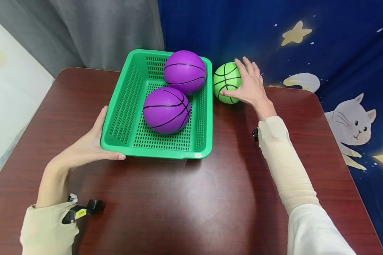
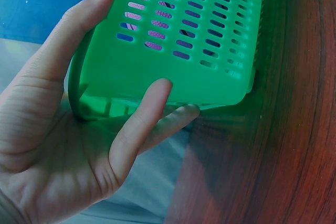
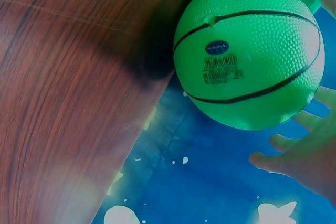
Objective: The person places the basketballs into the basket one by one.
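A green plastic basket (image 1: 159, 153) with slotted walls stands at the back of the table. Inside it are two purple basketballs with black lines, one ball (image 1: 166, 110) nearer and another ball (image 1: 185, 72) against the far right corner. My left hand (image 1: 86, 145) grips the basket's near left corner, thumb along the front rim and fingers along the left side. Just right of the basket sits a light green basketball (image 1: 227, 83), its label and barcode showing in the right wrist view. Over that ball's right side my right hand (image 1: 250, 83) reaches with fingers spread wide.
The brown wooden table (image 1: 178, 205) has its back edge just behind the basket and the green ball. A grey curtain (image 1: 108, 32) and a blue curtain (image 1: 236, 28) with stars and a cat hang close behind it. A white wall (image 1: 12, 81) is at the left.
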Demonstrator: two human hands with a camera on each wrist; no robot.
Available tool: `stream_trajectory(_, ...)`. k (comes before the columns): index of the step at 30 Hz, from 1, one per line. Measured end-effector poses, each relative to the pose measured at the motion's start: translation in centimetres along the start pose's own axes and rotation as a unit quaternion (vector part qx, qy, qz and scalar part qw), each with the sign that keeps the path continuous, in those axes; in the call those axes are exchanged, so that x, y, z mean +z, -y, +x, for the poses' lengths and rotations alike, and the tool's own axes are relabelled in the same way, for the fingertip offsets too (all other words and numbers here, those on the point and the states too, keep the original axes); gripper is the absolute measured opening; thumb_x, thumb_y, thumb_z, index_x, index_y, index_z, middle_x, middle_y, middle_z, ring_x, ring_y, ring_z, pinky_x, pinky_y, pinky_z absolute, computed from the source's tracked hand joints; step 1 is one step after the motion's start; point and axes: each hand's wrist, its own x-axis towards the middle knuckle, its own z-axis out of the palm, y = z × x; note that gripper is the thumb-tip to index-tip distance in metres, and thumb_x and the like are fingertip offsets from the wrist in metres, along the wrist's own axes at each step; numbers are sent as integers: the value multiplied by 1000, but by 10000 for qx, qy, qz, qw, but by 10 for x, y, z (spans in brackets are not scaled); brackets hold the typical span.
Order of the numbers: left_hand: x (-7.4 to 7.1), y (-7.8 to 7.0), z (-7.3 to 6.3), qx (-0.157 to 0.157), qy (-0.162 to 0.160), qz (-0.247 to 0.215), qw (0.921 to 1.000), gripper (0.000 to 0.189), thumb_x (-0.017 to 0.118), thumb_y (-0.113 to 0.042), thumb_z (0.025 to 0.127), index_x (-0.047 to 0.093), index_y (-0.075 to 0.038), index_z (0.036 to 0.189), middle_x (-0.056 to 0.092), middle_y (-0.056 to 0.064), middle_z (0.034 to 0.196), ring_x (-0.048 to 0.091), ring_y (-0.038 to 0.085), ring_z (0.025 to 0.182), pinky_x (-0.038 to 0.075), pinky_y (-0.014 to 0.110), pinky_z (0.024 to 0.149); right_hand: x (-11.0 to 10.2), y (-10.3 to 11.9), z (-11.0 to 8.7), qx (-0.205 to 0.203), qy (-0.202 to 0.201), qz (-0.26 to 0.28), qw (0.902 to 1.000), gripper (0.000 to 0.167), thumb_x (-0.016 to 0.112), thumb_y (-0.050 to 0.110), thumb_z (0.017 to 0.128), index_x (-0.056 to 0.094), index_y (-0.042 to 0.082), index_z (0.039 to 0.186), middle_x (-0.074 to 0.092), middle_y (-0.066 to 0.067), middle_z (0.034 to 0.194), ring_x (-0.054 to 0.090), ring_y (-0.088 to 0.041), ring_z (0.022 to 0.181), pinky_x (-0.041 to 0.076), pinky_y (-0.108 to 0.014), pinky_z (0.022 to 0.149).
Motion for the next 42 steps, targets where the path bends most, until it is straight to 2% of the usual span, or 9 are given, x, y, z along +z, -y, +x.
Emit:
stream_trajectory(7,0,3,1,-17,-43,-29,10000,126,81,-3,68,-11,-39,145,5,-11,151,18,17,131,34,15,85,8,0,7,8,-46,75,10000,106,72,63,64,17,31,149,1,3,155,-3,-26,139,6,-58,105)
stream_trajectory(11,1,2,1,-15,-57,-46,10000,126,81,-2,67,-11,-39,145,4,-11,151,18,17,131,34,14,85,17,-1,7,75,-200,243,9995,102,75,59,63,22,32,147,4,-1,154,1,-26,139,17,-57,104)
stream_trajectory(17,1,2,3,49,-37,-38,10000,127,80,0,67,-12,-38,145,5,-9,151,19,17,131,35,13,85,27,-6,9,126,-501,245,9984,103,76,57,62,21,32,146,6,-2,152,7,-26,138,32,-55,97)
stream_trajectory(27,2,3,4,70,-59,-260,9996,127,80,5,65,-7,-38,146,10,-6,151,26,18,129,39,17,86,32,-10,10,164,-516,281,9981,103,75,59,63,19,34,145,6,-1,152,10,-29,136,32,-56,96)
stream_trajectory(36,1,1,1,67,-118,-48,9999,127,80,4,65,-9,-38,146,12,-4,151,27,16,127,39,15,84,32,-6,12,243,-456,153,9985,108,75,62,60,15,36,146,5,-2,152,6,-38,137,30,-59,97)
stream_trajectory(42,3,1,4,107,-68,-62,9999,127,80,5,66,-9,-38,146,11,-5,151,26,17,128,39,15,84,31,-7,9,323,-510,67,9982,105,76,58,62,17,36,145,8,0,150,20,-34,131,39,-56,89)
